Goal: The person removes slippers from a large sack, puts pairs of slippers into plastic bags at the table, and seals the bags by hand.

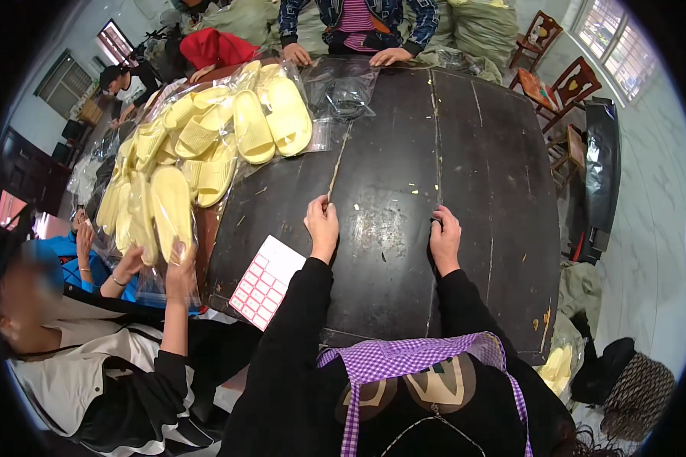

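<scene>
While left hand (322, 231) and right hand (445, 240) curl, grips unclear, the label sheet (266, 282) looks light, bendable: pinch its edge!

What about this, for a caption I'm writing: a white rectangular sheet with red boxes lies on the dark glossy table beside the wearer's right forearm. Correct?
Not quite: the head view shows the white rectangular sheet with red boxes beside the wearer's left forearm, not the right, on the dark glossy table.
</scene>
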`<state>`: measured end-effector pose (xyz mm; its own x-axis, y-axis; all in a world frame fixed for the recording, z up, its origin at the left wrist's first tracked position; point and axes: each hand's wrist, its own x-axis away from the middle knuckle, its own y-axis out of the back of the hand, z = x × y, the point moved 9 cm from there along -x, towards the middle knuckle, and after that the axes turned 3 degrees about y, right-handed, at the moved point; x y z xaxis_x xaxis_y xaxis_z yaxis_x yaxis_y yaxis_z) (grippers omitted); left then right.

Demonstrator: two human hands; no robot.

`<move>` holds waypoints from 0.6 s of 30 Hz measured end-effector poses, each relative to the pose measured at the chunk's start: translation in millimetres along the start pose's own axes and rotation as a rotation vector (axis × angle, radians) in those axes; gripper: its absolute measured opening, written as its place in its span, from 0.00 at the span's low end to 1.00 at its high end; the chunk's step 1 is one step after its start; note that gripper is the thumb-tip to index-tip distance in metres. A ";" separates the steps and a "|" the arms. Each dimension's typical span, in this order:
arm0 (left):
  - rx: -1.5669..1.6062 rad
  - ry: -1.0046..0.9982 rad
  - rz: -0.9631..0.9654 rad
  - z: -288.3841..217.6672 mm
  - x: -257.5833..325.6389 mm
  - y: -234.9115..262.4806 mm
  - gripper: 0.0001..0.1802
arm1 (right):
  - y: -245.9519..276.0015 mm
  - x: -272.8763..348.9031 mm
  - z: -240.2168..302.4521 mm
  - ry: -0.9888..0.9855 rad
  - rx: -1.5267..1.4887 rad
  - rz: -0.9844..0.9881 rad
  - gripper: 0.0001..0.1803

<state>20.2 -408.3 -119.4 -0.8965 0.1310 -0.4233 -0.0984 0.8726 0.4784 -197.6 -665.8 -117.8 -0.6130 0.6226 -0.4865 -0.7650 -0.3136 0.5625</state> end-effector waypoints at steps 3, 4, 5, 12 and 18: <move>0.093 0.077 0.041 6.5 3.2 6.2 0.12 | -0.2 -0.4 1.5 -0.002 -0.008 -0.003 0.10; 0.098 0.080 0.055 7.1 5.0 7.3 0.12 | -1.1 -0.7 2.4 0.002 -0.012 0.001 0.10; 0.104 0.083 0.070 7.2 7.0 8.2 0.12 | -2.3 -1.1 3.4 0.004 -0.018 0.007 0.10; 0.188 0.001 0.242 -35.2 92.8 16.1 0.13 | 1.1 1.7 -0.6 -0.017 -0.060 -0.012 0.10; 0.360 -0.016 0.679 -87.8 167.6 32.9 0.13 | 10.2 0.2 2.9 -0.024 -0.096 -0.049 0.09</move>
<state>-171.3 -399.0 -107.1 -0.7037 0.6969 -0.1383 0.6204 0.6976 0.3585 -204.9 -666.9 -110.2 -0.5705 0.6552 -0.4951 -0.8100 -0.3494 0.4710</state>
